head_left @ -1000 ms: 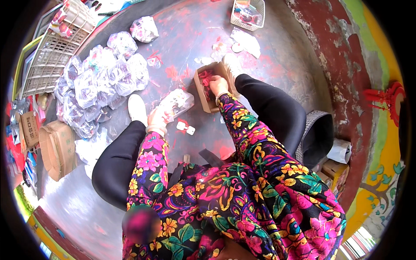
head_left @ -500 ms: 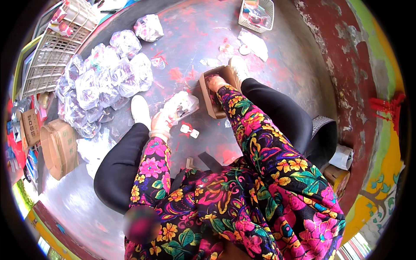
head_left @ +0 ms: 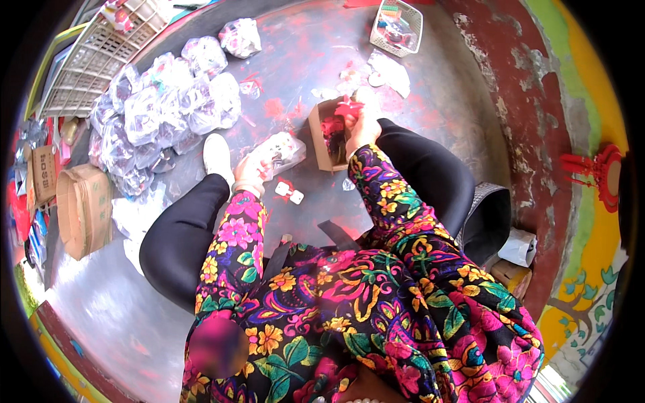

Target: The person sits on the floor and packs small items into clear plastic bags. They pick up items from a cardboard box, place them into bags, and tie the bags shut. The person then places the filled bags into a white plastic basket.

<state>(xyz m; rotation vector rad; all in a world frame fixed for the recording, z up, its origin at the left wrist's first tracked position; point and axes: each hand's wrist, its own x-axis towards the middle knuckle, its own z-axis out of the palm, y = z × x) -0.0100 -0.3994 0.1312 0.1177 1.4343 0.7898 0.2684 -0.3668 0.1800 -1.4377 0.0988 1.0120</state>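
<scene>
My left hand (head_left: pixel 249 171) is closed on the near edge of a clear plastic bag (head_left: pixel 285 153) with small pale and red pieces inside. Just above the cardboard box (head_left: pixel 328 160), my right hand (head_left: pixel 363 127) grips a bunch of small red pieces (head_left: pixel 349 107); their exact kind is too small to tell. More dark red pieces (head_left: pixel 332 126) lie in the open box, which stands by my right shoe. On the floor beside the bag sits a pair of small white pieces with red marks (head_left: pixel 289 191).
Many filled plastic bags (head_left: pixel 158 111) are heaped at the left, near a white plastic crate (head_left: pixel 101 64) and a brown paper sack (head_left: pixel 85 211). A white basket (head_left: pixel 397 28) stands at the far side. A peeling red wall base (head_left: pixel 531 101) runs along the right.
My right hand has come up out of the cardboard box and now holds red pieces. My left hand stays on the bag. The whole view has shifted slightly.
</scene>
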